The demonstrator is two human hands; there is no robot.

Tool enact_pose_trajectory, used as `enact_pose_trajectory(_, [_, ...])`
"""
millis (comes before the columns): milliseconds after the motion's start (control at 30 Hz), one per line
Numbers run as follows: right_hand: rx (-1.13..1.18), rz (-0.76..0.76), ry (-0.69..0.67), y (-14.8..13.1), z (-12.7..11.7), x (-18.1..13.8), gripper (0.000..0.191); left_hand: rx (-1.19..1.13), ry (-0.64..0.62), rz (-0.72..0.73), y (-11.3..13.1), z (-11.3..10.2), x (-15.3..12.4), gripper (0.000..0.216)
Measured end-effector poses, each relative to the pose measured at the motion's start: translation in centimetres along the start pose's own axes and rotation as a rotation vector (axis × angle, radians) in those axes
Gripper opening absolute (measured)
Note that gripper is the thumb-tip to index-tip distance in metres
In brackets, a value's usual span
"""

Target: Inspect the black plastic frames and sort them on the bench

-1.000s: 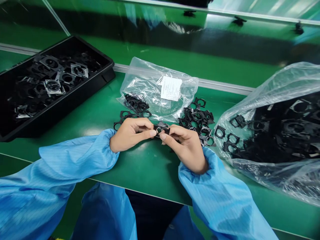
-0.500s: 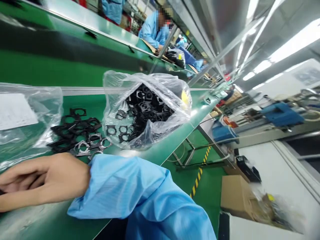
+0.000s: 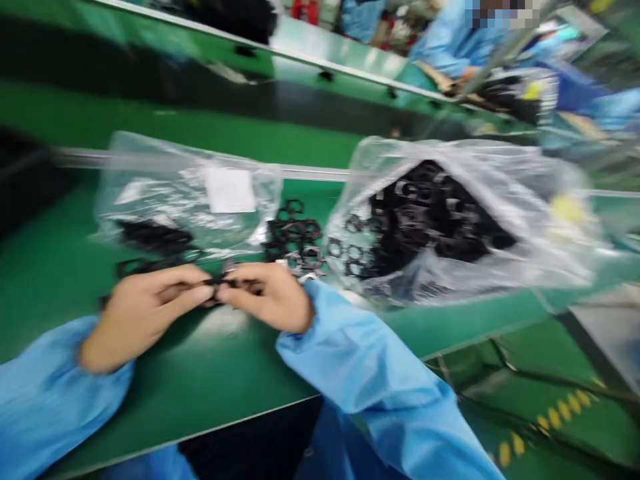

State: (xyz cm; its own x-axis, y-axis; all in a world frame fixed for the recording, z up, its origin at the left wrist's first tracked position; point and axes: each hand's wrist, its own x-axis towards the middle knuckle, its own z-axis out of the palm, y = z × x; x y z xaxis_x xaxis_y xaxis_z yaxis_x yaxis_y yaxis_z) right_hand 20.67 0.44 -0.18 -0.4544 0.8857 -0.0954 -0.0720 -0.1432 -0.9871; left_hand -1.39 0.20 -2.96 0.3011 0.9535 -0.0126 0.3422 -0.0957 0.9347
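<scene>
My left hand (image 3: 145, 310) and my right hand (image 3: 270, 295) meet fingertip to fingertip over the green bench (image 3: 225, 373), both pinched on a small black plastic part (image 3: 220, 285) between them. The frame is smeared by motion. Just behind my right hand lies a loose pile of black frame parts (image 3: 295, 237). A small clear bag with a white label (image 3: 200, 200) lies behind my left hand, with more black parts inside it.
A large clear bag full of black parts (image 3: 450, 220) sits at the right, near the bench's end. Behind runs a raised green conveyor (image 3: 200, 133). A person in blue (image 3: 450, 50) works at the far side. Floor with yellow markings (image 3: 550, 420) shows at lower right.
The view swung far right half a second ago and has come back left. Both hands are again in view, still pinching the small black part between them.
</scene>
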Motion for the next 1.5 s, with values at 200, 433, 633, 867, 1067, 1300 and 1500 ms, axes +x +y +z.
enact_pose_trajectory(200, [-0.076, 0.024, -0.002, -1.3, -0.6, 0.8, 0.049, -0.28, -0.039, -0.025, 3.9, 0.0, 1.9, 0.041])
enact_pose_trajectory(433, [-0.067, 0.026, 0.072, -1.5, -0.2, 0.7, 0.045, -0.352, -0.025, -0.055, 3.5, -0.2, 1.6, 0.038])
enact_pose_trajectory(633, [-0.073, -0.05, 0.09, -1.4, -0.4, 1.0, 0.039, -0.297, -0.052, -0.072, 3.7, -0.2, 1.7, 0.035])
enact_pose_trajectory(867, [-0.005, 0.011, 0.089, -1.5, -0.2, 0.9, 0.042, -0.289, -0.06, -0.058, 3.3, -0.3, 1.6, 0.032])
enact_pose_trajectory(1067, [-0.042, 0.011, 0.071, -1.6, -0.2, 0.9, 0.039, -0.325, -0.088, -0.045, 3.4, -0.2, 1.6, 0.025])
enact_pose_trajectory(1300, [0.071, 0.05, -0.084, -2.1, -0.8, 1.0, 0.038, -0.416, -0.189, -0.042, 3.8, -0.5, 1.6, 0.038])
enact_pose_trajectory(1500, [0.139, 0.103, 0.023, -1.9, -0.8, 1.1, 0.039, -0.476, -0.144, -0.107, 3.3, -0.6, 1.7, 0.045])
